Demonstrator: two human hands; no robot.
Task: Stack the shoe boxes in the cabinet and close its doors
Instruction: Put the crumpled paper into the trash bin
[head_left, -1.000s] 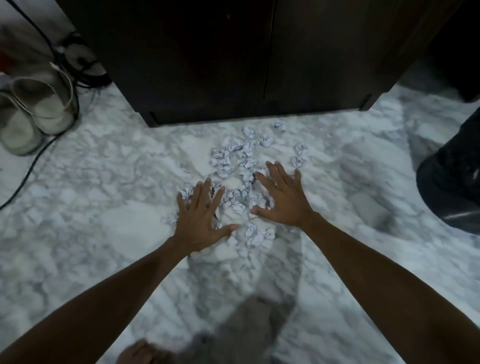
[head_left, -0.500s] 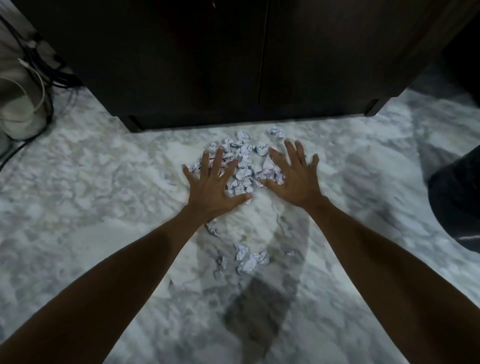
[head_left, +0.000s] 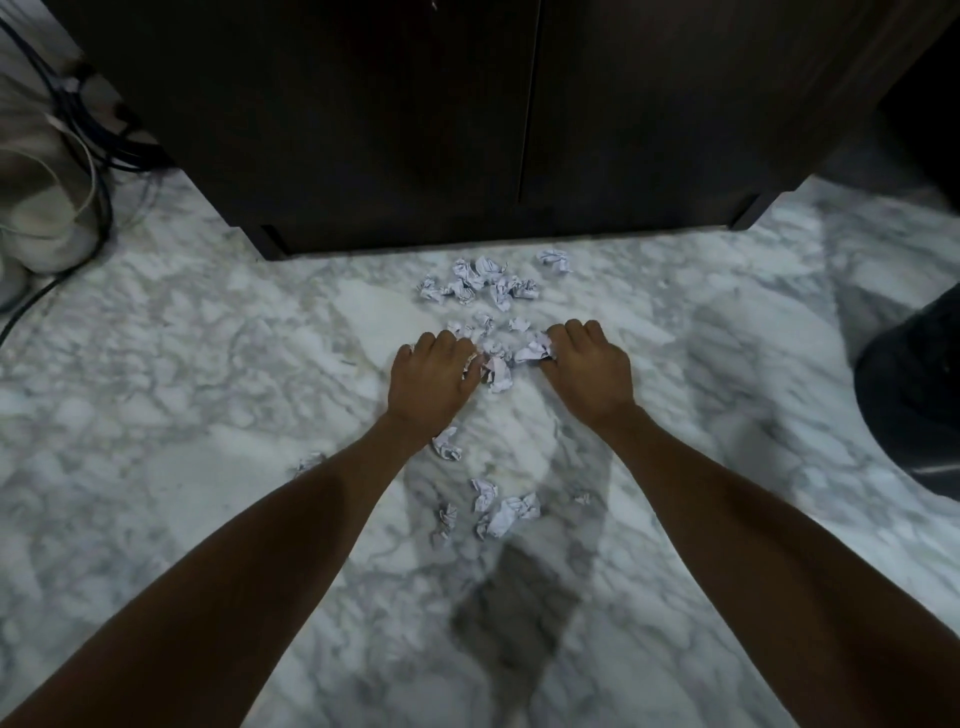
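Note:
A dark wooden cabinet (head_left: 415, 119) stands on the marble floor ahead, both doors shut, the seam between them running down the middle. No shoe boxes are in sight. Several crumpled white paper balls (head_left: 478, 283) lie scattered on the floor in front of it. My left hand (head_left: 428, 379) and my right hand (head_left: 589, 369) are down on the floor side by side, fingers curled round paper balls (head_left: 498, 366) gathered between them. More balls (head_left: 501, 512) lie behind the hands, between my forearms.
White marble floor (head_left: 208, 389) all around. Black cables (head_left: 88, 135) and a pale rounded object (head_left: 36, 208) sit at the far left beside the cabinet. A black rounded object (head_left: 914, 395) stands at the right edge.
Both hands lay flat with spread fingers on the paper pile; now they have drawn back a little and curled their fingers round some balls. The view has tilted closer to the cabinet.

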